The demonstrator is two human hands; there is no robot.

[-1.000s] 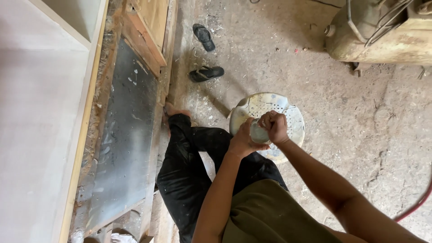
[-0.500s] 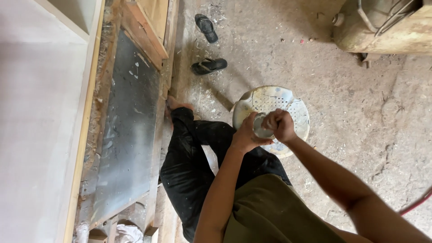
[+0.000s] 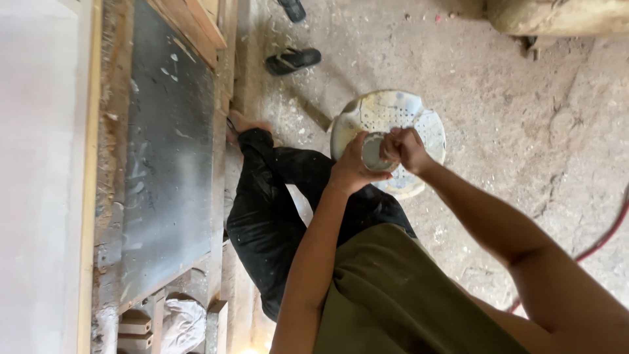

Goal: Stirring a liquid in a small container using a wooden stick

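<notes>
A small round pale container (image 3: 373,152), greyish-green on its visible face, sits between the two hands above a white perforated plastic stool (image 3: 419,121) that stands on the dusty concrete floor (image 3: 524,98). The left hand (image 3: 350,167) wraps around the container's side, fingers curled against it, while the right hand (image 3: 407,147) is closed into a fist at its other edge, touching it; whether that fist grips a lid or a tool cannot be told. Both forearms reach forward over an olive-green garment (image 3: 400,295) and a leg in black trousers (image 3: 275,196), whose bare foot (image 3: 246,123) rests near a long dark panel (image 3: 167,151) framed by wooden boards. A black sandal (image 3: 293,60) lies on the floor beyond the foot, and a red hose (image 3: 606,233) curves along the right edge.
</notes>
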